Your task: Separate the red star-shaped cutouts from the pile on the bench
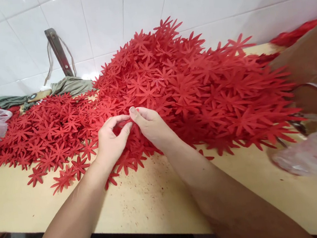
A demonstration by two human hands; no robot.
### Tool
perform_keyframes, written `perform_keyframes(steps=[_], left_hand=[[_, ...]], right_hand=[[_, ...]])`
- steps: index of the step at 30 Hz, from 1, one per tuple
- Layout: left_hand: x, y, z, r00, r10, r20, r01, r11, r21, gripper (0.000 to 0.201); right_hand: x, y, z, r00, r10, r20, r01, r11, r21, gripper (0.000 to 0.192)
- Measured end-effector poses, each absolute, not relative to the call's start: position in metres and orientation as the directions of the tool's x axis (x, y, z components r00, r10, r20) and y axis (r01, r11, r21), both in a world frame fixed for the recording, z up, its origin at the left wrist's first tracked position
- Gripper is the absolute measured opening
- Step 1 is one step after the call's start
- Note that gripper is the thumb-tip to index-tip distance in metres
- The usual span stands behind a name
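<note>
At the pile's near edge, the left hand (109, 140) and right hand (151, 125) each keep a pinched grip on one red flower cutout (125, 126). Peeling single layers apart suits fingertips best. The heap (189, 85) rises toward 1 o'clock on the tabletop (156, 199).

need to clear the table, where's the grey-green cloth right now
In the head view the grey-green cloth lies far left at the table's back edge against the tiled wall, below the metal bracket.
</note>
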State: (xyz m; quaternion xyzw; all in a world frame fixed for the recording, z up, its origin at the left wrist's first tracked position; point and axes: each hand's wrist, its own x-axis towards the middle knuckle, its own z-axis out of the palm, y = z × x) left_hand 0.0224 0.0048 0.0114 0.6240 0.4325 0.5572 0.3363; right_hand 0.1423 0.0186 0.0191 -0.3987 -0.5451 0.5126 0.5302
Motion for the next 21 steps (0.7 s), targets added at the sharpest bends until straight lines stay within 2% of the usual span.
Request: perform_keyframes(steps=[3, 7, 11, 13, 16, 18, 21], left_hand=[[0.022, 0.008, 0.01, -0.11, 0.939, 0.327, 0.058, -0.322, 0.945, 0.007], [0.015, 0.013, 0.012, -0.219, 0.955, 0.202, -0.125, -0.233, 0.964, 0.011], [0.002, 0.023, 0.011, -0.301, 0.947, 0.116, -0.235, -0.191, 0.953, 0.007], [-0.003, 0.028, 0.009, -0.323, 0.928, 0.185, -0.16, -0.246, 0.956, 0.015], [-0.003, 0.028, 0.006, -0.289, 0.88, 0.378, 0.063, -0.376, 0.924, 0.03], [0.001, 0.022, 0.008, -0.228, 0.849, 0.477, 0.203, -0.437, 0.876, 0.026], [0.009, 0.009, 0.015, -0.124, 0.837, 0.533, 0.32, -0.475, 0.82, 0.02]], right_hand=[[0.141, 0.017, 0.02, -0.205, 0.965, 0.164, -0.114, 0.142, -0.983, 0.05], [0.144, 0.015, 0.022, -0.33, 0.93, 0.161, -0.117, 0.129, -0.985, 0.03], [0.147, 0.016, 0.022, -0.302, 0.945, 0.127, -0.132, 0.091, -0.987, 0.021], [0.147, 0.018, 0.021, -0.264, 0.96, 0.089, -0.154, 0.049, -0.987, 0.023], [0.146, 0.02, 0.019, -0.2, 0.979, 0.038, -0.174, 0.002, -0.985, 0.029], [0.147, 0.021, 0.019, -0.154, 0.987, 0.042, -0.146, 0.019, -0.989, 0.033], [0.148, 0.021, 0.019, -0.104, 0.989, 0.106, -0.067, 0.099, -0.993, 0.046]])
